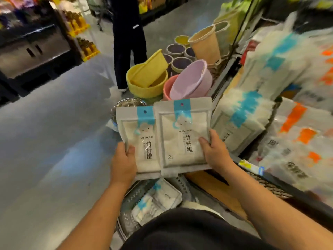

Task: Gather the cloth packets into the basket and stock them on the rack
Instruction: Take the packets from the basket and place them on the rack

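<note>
Two white cloth packets with blue header strips are held up side by side in front of me. My left hand (124, 163) grips the lower left edge of the left packet (142, 141). My right hand (214, 152) grips the right edge of the right packet (183, 136), which overlaps the left one. Below them a grey basket (137, 199) on the floor holds more packets (158, 201). The rack (270, 186) stands to the right, stocked with similar blue-striped packets (239, 120) and orange-striped packets (295, 134).
Stacked plastic basins sit on the floor ahead: a yellow basin (146, 80), a pink and lilac basin (191, 82), and a beige bucket (205, 44). A person in dark trousers (126, 44) stands in the aisle. Shelving (34, 42) lines the left side.
</note>
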